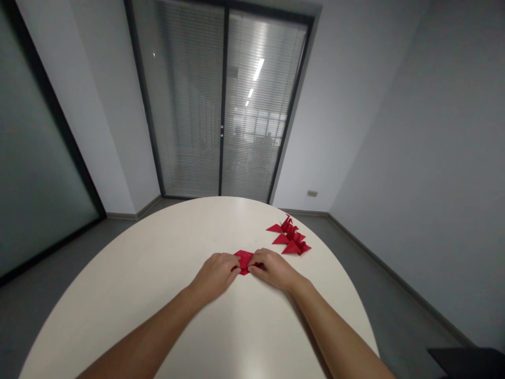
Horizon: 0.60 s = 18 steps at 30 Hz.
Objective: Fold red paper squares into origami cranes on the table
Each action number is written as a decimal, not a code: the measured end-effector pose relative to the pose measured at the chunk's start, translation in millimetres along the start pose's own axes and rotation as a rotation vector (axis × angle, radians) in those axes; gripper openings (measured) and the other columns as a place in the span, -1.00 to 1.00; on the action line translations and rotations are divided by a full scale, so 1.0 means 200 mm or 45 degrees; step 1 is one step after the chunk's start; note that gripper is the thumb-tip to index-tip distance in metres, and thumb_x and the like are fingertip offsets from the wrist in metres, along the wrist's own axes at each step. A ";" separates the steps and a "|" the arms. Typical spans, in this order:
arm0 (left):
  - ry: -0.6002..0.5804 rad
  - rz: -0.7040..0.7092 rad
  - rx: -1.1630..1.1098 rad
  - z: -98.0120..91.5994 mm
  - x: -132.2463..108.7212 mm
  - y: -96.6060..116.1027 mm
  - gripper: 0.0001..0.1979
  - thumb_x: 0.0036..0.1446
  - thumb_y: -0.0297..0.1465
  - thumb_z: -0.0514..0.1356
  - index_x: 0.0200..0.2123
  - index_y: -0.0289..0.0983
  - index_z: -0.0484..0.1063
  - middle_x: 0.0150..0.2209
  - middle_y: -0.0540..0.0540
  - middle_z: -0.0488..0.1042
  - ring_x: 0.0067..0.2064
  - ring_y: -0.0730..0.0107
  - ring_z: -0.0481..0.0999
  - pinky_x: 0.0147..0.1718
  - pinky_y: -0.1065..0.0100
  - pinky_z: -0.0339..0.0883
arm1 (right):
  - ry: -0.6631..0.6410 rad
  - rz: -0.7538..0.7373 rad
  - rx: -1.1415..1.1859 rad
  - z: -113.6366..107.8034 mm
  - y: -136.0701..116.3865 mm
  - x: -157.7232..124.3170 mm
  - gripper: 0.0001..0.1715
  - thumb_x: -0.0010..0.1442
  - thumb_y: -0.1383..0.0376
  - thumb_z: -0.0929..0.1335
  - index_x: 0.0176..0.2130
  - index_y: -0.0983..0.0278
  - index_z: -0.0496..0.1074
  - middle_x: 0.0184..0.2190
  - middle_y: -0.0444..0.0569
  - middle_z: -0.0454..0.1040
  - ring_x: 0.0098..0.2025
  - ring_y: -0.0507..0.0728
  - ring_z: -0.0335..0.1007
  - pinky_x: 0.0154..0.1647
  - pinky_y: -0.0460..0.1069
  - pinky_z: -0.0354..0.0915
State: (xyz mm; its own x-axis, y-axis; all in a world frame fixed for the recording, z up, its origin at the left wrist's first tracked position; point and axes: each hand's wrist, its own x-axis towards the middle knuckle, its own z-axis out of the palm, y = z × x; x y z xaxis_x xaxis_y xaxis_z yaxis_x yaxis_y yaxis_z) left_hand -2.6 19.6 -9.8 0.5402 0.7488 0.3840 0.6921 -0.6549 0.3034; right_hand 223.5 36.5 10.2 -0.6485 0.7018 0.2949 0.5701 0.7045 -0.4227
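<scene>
A small folded piece of red paper [243, 259] lies flat on the white oval table [158, 273]. My left hand [215, 274] presses on its left side with curled fingers. My right hand [273, 268] pinches its right side, fingers closed on the paper. Both hands meet over the paper, which is partly hidden under the fingers. Behind and to the right, several finished red origami cranes [291, 238] stand in a small cluster near the table's right edge.
The table's far rim curves in front of a dark-framed glass door with blinds [223, 100]. Grey floor surrounds the table. A glass wall stands at the left, a plain wall at the right. A dark object [469, 360] shows at the bottom right corner.
</scene>
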 end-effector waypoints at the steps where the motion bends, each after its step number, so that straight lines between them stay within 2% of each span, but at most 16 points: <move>1: 0.008 -0.018 0.009 0.01 0.00 0.00 -0.85 0.26 -0.42 0.12 -0.29 -0.20 0.50 -0.23 -0.10 0.59 -0.17 0.19 0.55 -0.10 0.21 0.33 | 0.014 0.015 -0.008 0.00 0.00 0.00 -0.83 0.25 0.37 0.36 -0.23 0.22 0.58 -0.31 -0.04 0.56 -0.22 0.13 0.43 -0.14 -0.01 0.30; 8: 0.045 -0.153 0.028 0.03 0.01 0.02 -0.81 0.27 -0.43 0.07 -0.22 -0.23 0.50 -0.22 -0.14 0.58 -0.13 0.19 0.54 -0.10 0.23 0.35 | 0.041 0.046 0.020 0.00 0.01 0.00 -0.73 0.25 0.46 0.30 -0.14 0.24 0.54 -0.25 -0.02 0.57 -0.21 0.12 0.45 -0.13 -0.02 0.31; 13: -0.002 -0.218 0.121 0.00 0.02 0.05 -0.81 0.25 -0.47 0.05 -0.30 -0.26 0.48 -0.27 -0.12 0.57 -0.18 0.19 0.53 -0.13 0.24 0.34 | 0.065 0.010 0.044 0.02 0.03 0.00 -0.62 0.20 0.55 0.29 -0.13 0.21 0.56 -0.22 -0.04 0.57 -0.18 0.09 0.46 -0.07 -0.04 0.32; 15: -0.007 -0.233 0.132 -0.01 0.03 0.06 -0.81 0.23 -0.50 0.07 -0.22 -0.26 0.49 -0.22 -0.13 0.58 -0.15 0.18 0.53 -0.11 0.22 0.34 | 0.079 0.006 0.048 0.03 0.04 0.01 -0.56 0.18 0.57 0.29 -0.11 0.18 0.58 -0.19 -0.04 0.56 -0.15 0.09 0.46 -0.06 -0.05 0.32; 18: -0.027 -0.180 0.099 0.00 0.03 0.05 -0.66 0.23 -0.53 0.06 0.03 -0.21 0.45 -0.07 -0.11 0.57 -0.06 0.19 0.52 -0.04 0.19 0.34 | 0.070 -0.011 0.008 0.05 0.06 0.01 -0.52 0.16 0.58 0.30 -0.10 0.14 0.60 -0.19 -0.04 0.55 -0.13 0.09 0.45 -0.05 -0.04 0.32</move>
State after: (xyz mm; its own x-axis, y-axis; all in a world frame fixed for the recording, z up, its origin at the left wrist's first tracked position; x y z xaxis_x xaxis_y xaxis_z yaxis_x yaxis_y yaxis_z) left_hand 6.6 17.4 -4.6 0.4440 0.8356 0.3235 0.7967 -0.5334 0.2842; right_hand 224.3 44.4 -2.7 -0.6245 0.7005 0.3453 0.5614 0.7100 -0.4251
